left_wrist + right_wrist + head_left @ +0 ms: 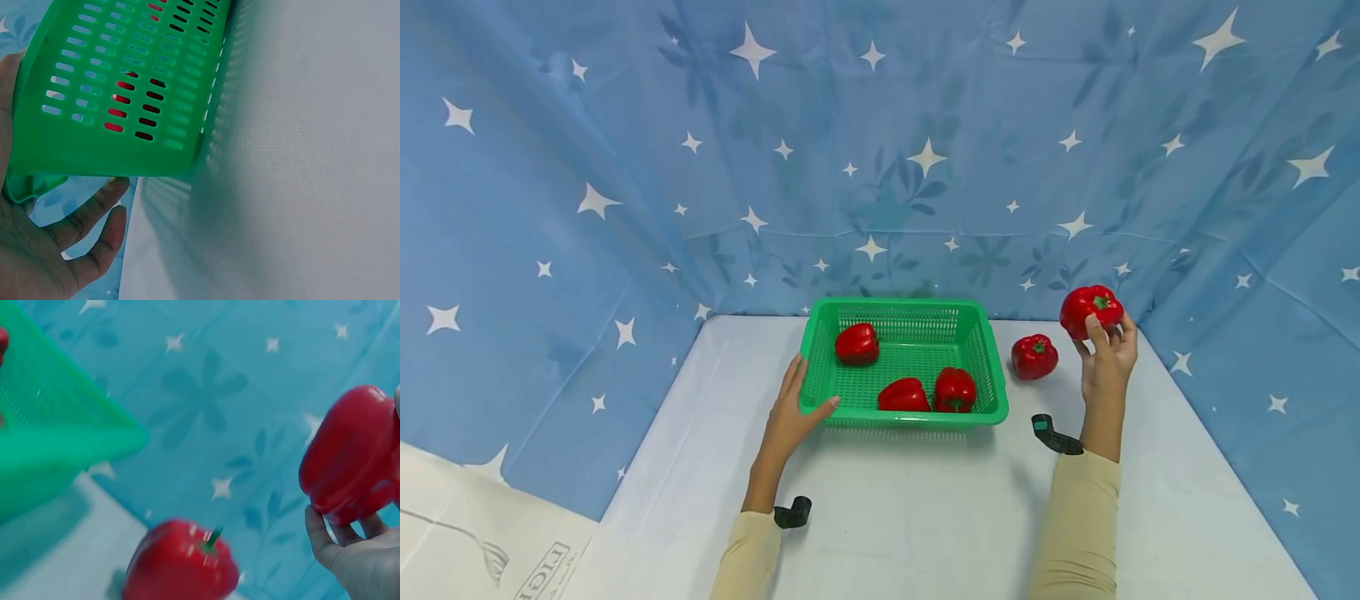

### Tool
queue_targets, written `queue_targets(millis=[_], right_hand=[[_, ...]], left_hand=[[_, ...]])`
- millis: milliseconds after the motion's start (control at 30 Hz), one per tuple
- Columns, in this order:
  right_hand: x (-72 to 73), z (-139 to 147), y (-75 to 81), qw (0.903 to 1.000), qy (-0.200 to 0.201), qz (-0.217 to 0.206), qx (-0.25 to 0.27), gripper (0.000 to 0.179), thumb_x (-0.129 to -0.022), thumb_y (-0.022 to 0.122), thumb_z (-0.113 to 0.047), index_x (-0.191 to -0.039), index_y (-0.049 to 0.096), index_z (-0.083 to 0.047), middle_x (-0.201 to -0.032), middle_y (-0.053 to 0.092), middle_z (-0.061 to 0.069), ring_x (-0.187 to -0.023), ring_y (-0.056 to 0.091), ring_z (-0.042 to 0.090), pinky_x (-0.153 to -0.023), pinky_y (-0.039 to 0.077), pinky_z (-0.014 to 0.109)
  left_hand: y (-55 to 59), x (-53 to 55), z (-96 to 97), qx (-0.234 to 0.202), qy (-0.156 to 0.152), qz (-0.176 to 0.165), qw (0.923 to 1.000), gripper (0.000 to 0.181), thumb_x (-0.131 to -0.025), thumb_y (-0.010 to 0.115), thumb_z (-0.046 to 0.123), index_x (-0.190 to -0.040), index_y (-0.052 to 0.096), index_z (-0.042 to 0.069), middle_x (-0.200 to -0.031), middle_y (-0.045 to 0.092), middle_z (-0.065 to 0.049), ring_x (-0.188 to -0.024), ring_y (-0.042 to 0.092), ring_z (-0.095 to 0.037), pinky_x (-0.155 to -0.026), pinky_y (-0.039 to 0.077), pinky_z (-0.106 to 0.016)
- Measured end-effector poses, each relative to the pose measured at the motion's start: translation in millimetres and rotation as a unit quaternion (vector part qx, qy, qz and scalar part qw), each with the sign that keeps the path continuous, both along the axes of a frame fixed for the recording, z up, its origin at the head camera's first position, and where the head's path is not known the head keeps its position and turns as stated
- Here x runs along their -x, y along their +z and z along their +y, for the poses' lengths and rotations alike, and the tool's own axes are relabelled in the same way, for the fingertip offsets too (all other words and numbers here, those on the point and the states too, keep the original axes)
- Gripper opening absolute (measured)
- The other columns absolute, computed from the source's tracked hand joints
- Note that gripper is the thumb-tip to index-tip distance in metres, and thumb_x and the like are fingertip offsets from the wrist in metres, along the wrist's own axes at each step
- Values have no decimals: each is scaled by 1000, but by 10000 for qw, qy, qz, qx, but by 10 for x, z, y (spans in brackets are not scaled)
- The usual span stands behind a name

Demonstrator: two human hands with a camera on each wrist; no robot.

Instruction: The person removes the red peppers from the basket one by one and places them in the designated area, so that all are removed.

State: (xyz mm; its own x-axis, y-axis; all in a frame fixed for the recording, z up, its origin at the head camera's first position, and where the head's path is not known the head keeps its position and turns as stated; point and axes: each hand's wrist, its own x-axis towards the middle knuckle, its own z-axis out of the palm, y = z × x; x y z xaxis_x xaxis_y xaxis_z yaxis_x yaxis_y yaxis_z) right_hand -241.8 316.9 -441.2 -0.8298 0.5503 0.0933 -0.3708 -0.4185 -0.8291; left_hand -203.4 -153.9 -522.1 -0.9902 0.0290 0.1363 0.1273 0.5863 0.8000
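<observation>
A green plastic basket (981,348) stands on the white table and holds three red bell peppers (857,343) (904,395) (955,389). My left hand (793,410) rests with straight fingers against the basket's left front corner; in the left wrist view the hand (44,244) lies by the slotted green wall (119,81). My right hand (1107,357) holds a red pepper (1091,309) lifted above the table, right of the basket; the right wrist view shows that pepper (353,456) on my fingers (322,540). Another red pepper (1034,356) (181,562) sits on the table between basket and right hand.
Blue star-patterned cloth (880,150) hangs behind and on both sides of the white table (925,517). A white printed sheet (482,542) lies at the lower left. Bare table surface stretches in front of the basket.
</observation>
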Motion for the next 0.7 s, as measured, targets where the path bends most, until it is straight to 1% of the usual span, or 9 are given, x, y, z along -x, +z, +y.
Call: queue_targets(millis=[100, 200, 300, 467, 700], right_hand=[[10, 72, -106, 9988, -210, -388, 220, 68, -84, 76, -10, -141, 40, -21, -147, 40, 1, -135, 36, 16, -115, 33, 46], [9, 133, -207, 9956, -373, -763, 397, 72, -83, 77, -12, -142, 38, -23, -150, 37, -2, -137, 33, 15, -117, 31, 46], [7, 193, -309, 9919, -458, -1099, 434, 75, -83, 78, -16, -144, 36, -25, -154, 34, -3, -140, 30, 15, -117, 31, 45], [16, 258, -442, 9845, -459, -1635, 440, 78, -83, 78, -23, -146, 31, -27, -157, 29, -5, -143, 27, 14, -117, 31, 41], [27, 317, -650, 9690, -398, -2431, 200, 87, -82, 79, -33, -151, 25, -29, -162, 21, -5, -148, 22, 15, -117, 30, 35]], left_hand=[[6, -3, 1, -9, 4, -2, 10000, 94, -84, 66, 62, -158, 18, 28, -164, 5, 17, -149, 22, -33, -107, 32, -68], [12, -6, 2, -30, 4, -20, 10000, 94, -84, 65, 62, -157, 18, 29, -163, 5, 18, -149, 22, -34, -106, 33, -68], [16, -5, 9, -42, 0, -36, 10000, 94, -84, 65, 63, -157, 18, 29, -163, 5, 18, -149, 22, -33, -106, 33, -68], [25, -7, 12, -24, -3, -4, 10000, 95, -84, 66, 63, -158, 18, 27, -164, 6, 14, -149, 22, -34, -106, 33, -68], [25, -5, 1, -14, -7, -20, 10000, 95, -84, 66, 62, -158, 18, 27, -163, 5, 19, -149, 22, -34, -106, 33, -67]])
